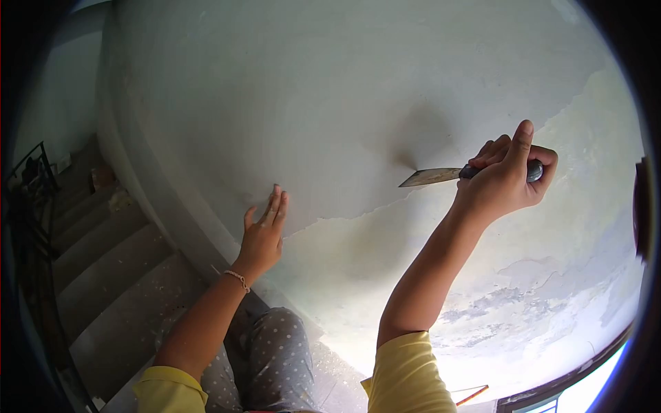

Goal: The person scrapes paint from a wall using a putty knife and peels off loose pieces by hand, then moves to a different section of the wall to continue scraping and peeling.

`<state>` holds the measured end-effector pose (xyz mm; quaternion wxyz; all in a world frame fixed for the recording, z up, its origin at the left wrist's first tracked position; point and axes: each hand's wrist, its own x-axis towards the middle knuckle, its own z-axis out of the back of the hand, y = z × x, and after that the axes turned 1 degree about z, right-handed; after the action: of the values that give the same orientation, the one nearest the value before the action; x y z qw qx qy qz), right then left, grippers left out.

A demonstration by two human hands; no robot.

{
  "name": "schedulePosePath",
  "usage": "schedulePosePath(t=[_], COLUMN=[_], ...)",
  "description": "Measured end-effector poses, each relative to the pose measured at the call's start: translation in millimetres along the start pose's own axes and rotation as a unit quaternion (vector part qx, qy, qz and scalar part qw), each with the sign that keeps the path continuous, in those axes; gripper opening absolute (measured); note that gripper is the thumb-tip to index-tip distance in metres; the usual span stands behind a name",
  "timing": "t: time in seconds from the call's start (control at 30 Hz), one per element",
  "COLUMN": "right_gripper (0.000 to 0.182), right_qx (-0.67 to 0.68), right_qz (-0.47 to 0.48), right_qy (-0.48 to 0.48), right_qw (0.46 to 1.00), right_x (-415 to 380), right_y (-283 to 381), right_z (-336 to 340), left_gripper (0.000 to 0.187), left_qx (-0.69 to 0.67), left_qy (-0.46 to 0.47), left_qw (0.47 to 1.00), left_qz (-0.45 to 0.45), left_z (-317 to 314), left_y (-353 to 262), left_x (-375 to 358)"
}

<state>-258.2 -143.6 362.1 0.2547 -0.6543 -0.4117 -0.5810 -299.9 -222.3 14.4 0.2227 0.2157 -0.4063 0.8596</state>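
Observation:
My right hand (506,175) grips the dark handle of a putty knife (430,177), its metal blade pointing left against the wall (330,89) at the edge where paint has been scraped off. My left hand (265,230) lies flat on the wall, fingers together and pointing up, just left of the ragged paint line. A thin bracelet circles my left wrist. Below and right of the line, the scraped surface (523,275) shows patchy pale yellow and grey.
Concrete stairs (110,268) strewn with paint flakes descend at the left, with a dark metal railing (31,206) beside them. My knee in dotted grey trousers (275,358) sits at the bottom. A window frame (571,378) shows at the lower right.

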Motion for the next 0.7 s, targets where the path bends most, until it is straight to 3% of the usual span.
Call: schedulePosePath(t=[0.33,0.7], right_gripper=[0.036,0.031], right_qx=[-0.022,-0.033], right_qz=[-0.009,-0.008], right_qy=[0.042,0.023], right_qw=[0.999,0.999], right_x=[26.1,69.9], right_y=[-1.4,4.7], right_z=[0.8,-10.4], left_gripper=[0.092,0.097], left_qx=[0.026,-0.004], left_qy=[0.004,-0.024], left_qw=[1.000,0.998], left_qz=[0.013,0.050], left_z=[-0.2,-10.0], left_y=[-5.8,-24.2], left_x=[0.4,2.4])
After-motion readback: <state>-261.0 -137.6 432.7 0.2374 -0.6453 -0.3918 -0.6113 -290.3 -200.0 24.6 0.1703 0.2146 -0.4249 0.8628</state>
